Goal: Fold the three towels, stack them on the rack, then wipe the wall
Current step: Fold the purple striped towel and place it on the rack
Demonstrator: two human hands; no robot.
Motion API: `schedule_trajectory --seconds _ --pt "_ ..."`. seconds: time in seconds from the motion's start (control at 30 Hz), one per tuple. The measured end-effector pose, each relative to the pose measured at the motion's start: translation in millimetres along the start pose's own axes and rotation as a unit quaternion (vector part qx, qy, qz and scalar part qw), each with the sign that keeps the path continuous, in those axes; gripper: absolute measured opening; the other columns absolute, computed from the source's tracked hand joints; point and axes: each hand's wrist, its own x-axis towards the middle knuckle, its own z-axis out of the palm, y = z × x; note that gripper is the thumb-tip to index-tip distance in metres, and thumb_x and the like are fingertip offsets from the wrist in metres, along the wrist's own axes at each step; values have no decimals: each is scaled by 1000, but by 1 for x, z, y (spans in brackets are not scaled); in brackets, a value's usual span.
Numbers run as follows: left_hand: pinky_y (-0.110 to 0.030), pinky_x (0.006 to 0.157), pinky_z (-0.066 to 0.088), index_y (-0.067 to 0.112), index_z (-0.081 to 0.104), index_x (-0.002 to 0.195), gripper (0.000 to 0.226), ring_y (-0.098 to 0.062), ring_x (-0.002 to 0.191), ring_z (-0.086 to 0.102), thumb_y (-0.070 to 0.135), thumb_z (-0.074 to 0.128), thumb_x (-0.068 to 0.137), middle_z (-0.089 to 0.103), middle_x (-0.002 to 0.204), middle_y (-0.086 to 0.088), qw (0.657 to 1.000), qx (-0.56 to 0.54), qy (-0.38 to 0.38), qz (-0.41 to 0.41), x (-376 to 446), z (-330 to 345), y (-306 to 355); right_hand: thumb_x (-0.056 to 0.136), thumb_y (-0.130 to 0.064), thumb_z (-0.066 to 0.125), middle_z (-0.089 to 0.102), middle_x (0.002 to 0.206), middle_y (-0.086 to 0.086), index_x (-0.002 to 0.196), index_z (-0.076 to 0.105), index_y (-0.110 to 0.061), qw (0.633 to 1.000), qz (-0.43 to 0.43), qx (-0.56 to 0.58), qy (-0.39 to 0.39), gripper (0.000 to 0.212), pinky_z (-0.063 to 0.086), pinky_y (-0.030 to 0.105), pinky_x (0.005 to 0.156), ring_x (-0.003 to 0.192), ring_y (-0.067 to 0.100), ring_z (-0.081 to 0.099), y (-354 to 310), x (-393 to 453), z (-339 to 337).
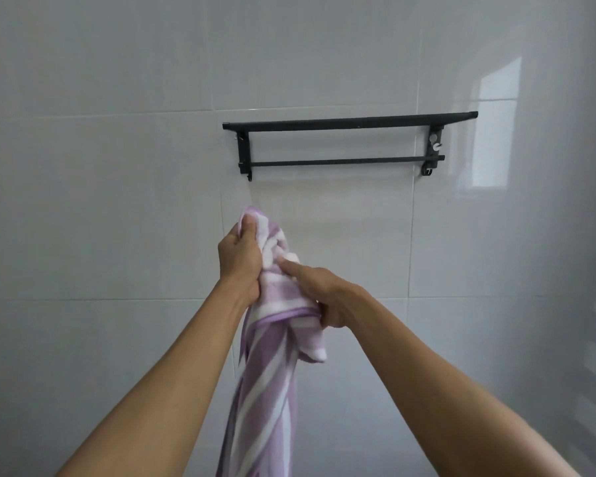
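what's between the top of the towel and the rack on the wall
Nothing but bare wall tile. In the head view, the bunched striped towel, held by the left hand and right hand, sits below the empty rack.

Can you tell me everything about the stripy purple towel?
The purple-and-white striped terry towel looks soft and fluffy, with a purple edge band. It is bunched up, not folded, hanging down out of view. The left hand grips its top; the right hand pinches it lower. It is below the black wall rack, not touching it.
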Motion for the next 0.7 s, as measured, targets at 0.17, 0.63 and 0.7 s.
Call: schedule_trajectory --seconds 0.17,0.63,0.7 --pt "-27 63 43 16 61 79 33 -15 67 49 37 49 102 54 72 2 991 105 47 64 15 -21 -6 69 -12 88 75 97 10 93 72 -9 987 -115 -17 109 29 62 40 82 89 28 72 17 18 -27" --pt "-24 50 22 23 30 55 52 -13 51 24 36 68 88 26 55 6 963 247 76 72 37 -63 -5 82 -3 64 57 78 5 72 61 -13 957 -131 0 260 15 40 23 52 61 19 49 3 32 -106" --pt "-28 52 26 19 32 56 51 -16 52 27 32 64 93 30 56 1 951 263 140 80 41 -68 -5 78 -3 70 60 85 6 105 63 2 939 -129 112 298 29 46 28 62 71 18 54 3 32 -117"
